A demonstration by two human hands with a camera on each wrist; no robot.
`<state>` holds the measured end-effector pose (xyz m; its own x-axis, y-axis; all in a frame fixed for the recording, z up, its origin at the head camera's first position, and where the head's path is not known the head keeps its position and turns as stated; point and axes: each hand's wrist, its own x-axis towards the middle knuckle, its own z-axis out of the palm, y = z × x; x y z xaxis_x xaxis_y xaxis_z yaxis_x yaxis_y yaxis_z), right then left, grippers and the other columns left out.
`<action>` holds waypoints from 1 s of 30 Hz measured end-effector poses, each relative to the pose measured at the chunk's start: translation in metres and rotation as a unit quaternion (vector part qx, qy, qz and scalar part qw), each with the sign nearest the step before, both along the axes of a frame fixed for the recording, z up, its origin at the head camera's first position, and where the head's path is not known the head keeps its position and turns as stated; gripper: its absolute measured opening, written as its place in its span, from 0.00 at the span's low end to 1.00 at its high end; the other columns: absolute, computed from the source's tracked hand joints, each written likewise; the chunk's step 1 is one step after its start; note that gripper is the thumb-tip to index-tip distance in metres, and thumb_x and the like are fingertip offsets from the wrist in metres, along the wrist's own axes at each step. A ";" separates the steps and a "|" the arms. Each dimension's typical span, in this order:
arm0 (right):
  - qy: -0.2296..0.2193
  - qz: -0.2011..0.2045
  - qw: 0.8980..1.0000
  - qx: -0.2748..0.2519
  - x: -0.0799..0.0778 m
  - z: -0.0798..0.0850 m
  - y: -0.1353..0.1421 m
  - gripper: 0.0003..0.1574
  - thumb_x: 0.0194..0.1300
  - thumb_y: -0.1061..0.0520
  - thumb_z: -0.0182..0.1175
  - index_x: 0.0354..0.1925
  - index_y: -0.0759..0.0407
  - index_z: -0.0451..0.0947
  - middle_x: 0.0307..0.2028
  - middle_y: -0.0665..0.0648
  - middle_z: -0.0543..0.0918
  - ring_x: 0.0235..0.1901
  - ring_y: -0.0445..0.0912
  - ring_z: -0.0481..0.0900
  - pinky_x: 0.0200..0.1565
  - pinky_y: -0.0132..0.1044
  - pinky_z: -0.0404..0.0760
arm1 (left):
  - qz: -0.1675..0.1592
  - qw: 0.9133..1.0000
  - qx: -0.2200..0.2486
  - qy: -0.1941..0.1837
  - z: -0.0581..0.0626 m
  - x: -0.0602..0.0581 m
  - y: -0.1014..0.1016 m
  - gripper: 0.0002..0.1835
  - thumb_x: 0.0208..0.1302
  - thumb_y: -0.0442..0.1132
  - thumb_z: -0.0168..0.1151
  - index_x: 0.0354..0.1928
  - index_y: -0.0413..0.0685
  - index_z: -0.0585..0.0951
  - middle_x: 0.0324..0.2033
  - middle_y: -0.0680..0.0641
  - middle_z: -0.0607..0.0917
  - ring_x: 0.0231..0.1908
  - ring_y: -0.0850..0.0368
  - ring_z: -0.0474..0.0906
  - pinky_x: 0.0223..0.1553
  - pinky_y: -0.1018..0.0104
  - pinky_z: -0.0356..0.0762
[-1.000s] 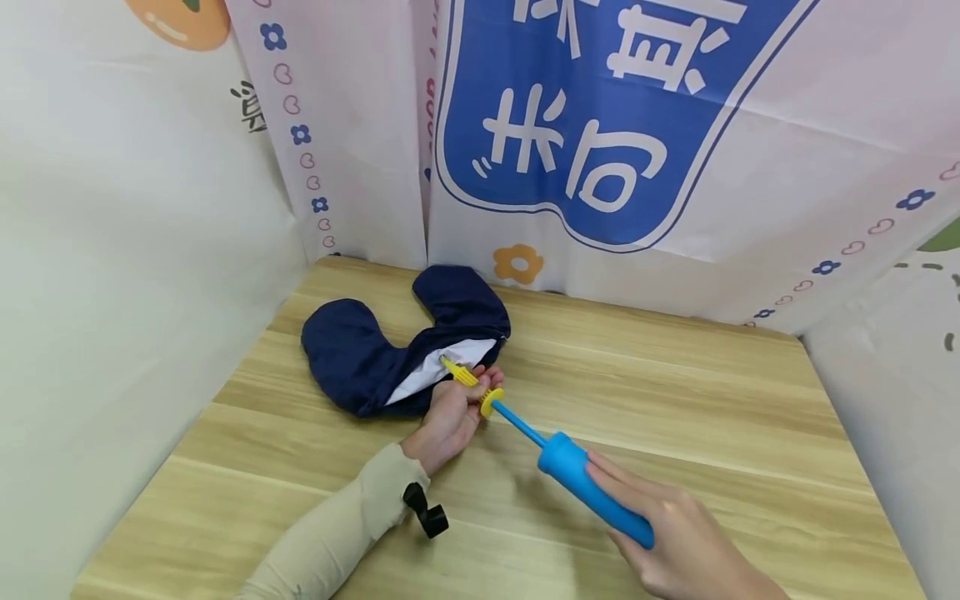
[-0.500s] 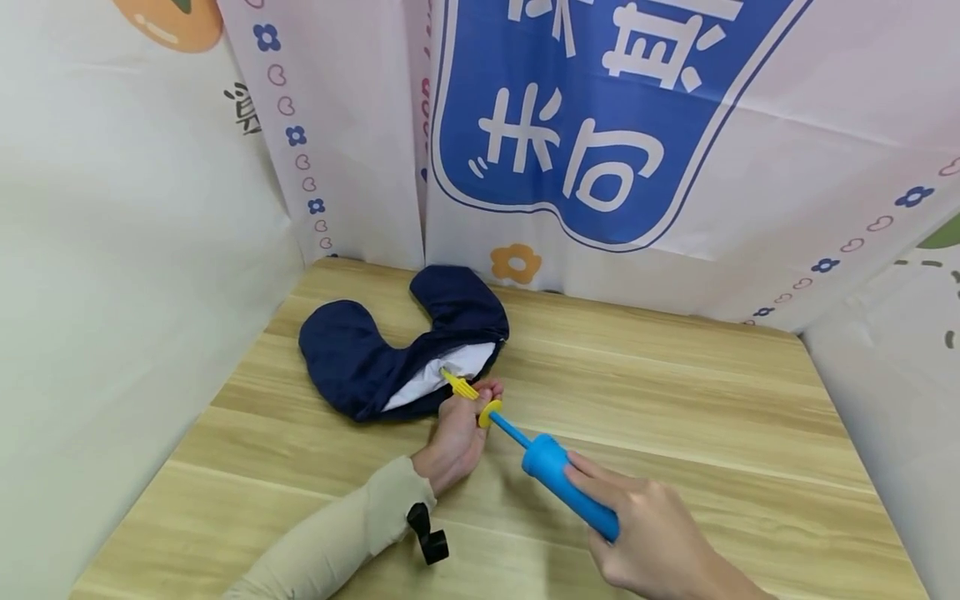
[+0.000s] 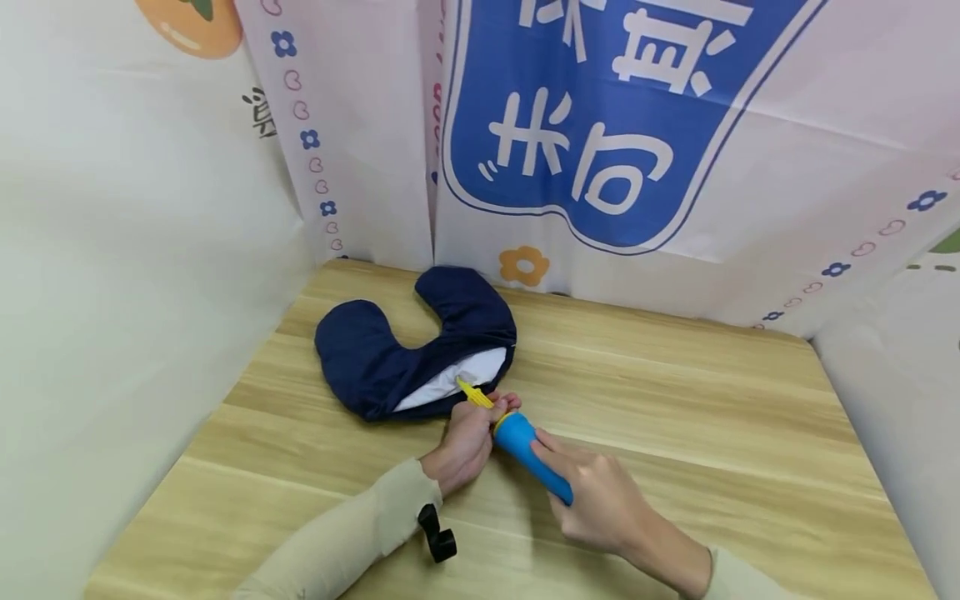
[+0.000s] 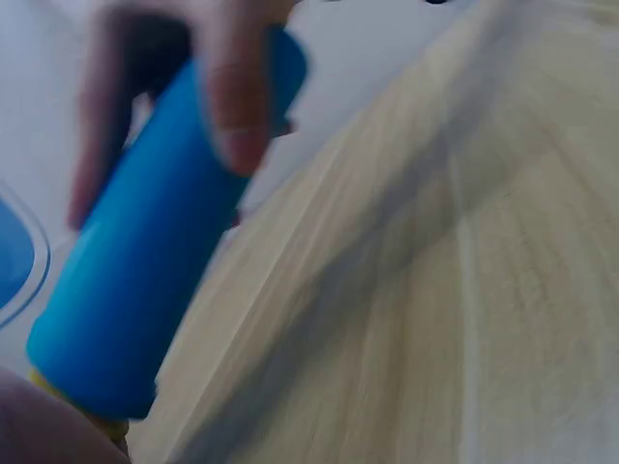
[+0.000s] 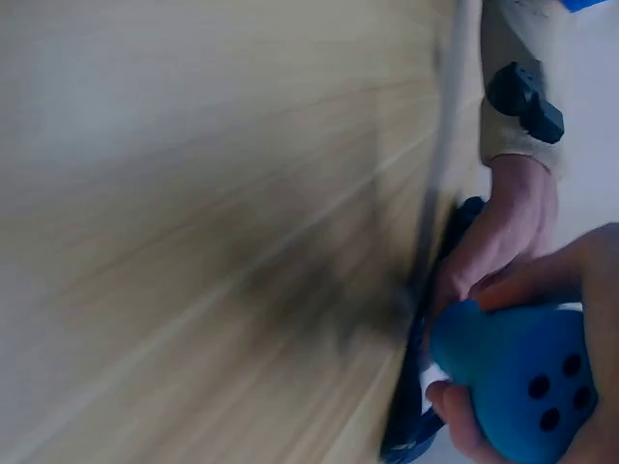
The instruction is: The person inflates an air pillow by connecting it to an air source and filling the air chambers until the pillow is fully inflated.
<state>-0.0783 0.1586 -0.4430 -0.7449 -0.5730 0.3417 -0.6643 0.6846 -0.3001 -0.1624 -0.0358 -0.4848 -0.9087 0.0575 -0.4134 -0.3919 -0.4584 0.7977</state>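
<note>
A navy U-shaped neck pillow [image 3: 360, 350] lies on the table with its cover open along the front, showing a white inner liner [image 3: 442, 385]. The yellow nozzle [image 3: 476, 395] of a hand pump points into that liner. My left hand [image 3: 467, 442] pinches the pump around its yellow end. My right hand [image 3: 600, 492] grips the blue pump barrel [image 3: 534, 457], which is pushed right up to the yellow collar. In the left wrist view the barrel [image 4: 145, 251] slants down to a yellow rim; in the right wrist view the barrel's end [image 5: 522, 387] shows several dark holes.
The wood-grain table [image 3: 675, 400] stretches away to the right of the hands. White printed sheets [image 3: 787, 167] stand along its back and sides. A black camera mount [image 3: 438, 533] is strapped at the left wrist.
My right hand has pushed the blue barrel forward and left, so the blue rod seen earlier is now covered. My left hand keeps its pinch near the nozzle.
</note>
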 end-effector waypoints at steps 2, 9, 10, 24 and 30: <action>-0.002 0.005 1.000 0.010 0.004 -0.002 0.009 0.40 0.51 0.64 0.75 0.65 0.63 0.82 0.65 0.64 0.84 0.51 0.52 0.91 0.42 0.43 0.92 | -0.014 1.000 0.008 -0.008 -0.004 -0.004 -0.002 0.19 0.79 0.27 0.53 0.66 0.30 0.65 0.49 0.43 0.87 0.45 0.62 0.86 0.56 0.69 0.84; -0.022 -0.003 1.000 0.021 0.026 0.014 0.041 0.44 0.54 0.60 0.78 0.69 0.57 0.79 0.66 0.61 0.83 0.51 0.53 0.91 0.42 0.41 0.92 | -0.008 0.999 0.050 -0.020 -0.005 -0.020 -0.011 0.11 0.78 0.25 0.53 0.58 0.33 0.69 0.46 0.44 0.87 0.43 0.61 0.87 0.51 0.69 0.87; -0.028 -0.002 0.999 0.018 0.030 0.017 0.047 0.45 0.54 0.61 0.78 0.70 0.56 0.78 0.66 0.61 0.83 0.51 0.53 0.91 0.42 0.42 0.92 | -0.006 0.998 0.055 -0.021 -0.004 -0.021 -0.011 0.10 0.78 0.25 0.53 0.56 0.34 0.69 0.45 0.45 0.87 0.42 0.61 0.87 0.50 0.69 0.87; 0.005 -0.019 1.000 -0.007 0.059 0.039 0.067 0.49 0.42 0.62 0.82 0.66 0.54 0.82 0.62 0.57 0.86 0.39 0.37 0.90 0.34 0.17 0.81 | 0.047 0.996 0.076 -0.005 0.009 -0.020 -0.001 0.12 0.78 0.25 0.51 0.59 0.32 0.68 0.44 0.47 0.85 0.42 0.63 0.86 0.50 0.73 0.85; 0.001 -0.019 1.000 0.010 0.029 0.033 0.025 0.42 0.45 0.64 0.77 0.63 0.59 0.84 0.63 0.62 0.86 0.45 0.53 0.93 0.37 0.40 0.92 | 0.090 0.994 0.057 0.002 0.007 -0.013 0.001 0.14 0.79 0.27 0.51 0.62 0.31 0.68 0.47 0.47 0.85 0.45 0.63 0.85 0.59 0.69 0.83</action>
<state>-0.0494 0.1839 -0.4095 -0.7662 -0.5505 0.3315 -0.6376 0.7156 -0.2852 -0.1752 -0.0349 -0.4776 -0.9099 -0.0607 -0.4104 -0.2922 -0.6086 0.7377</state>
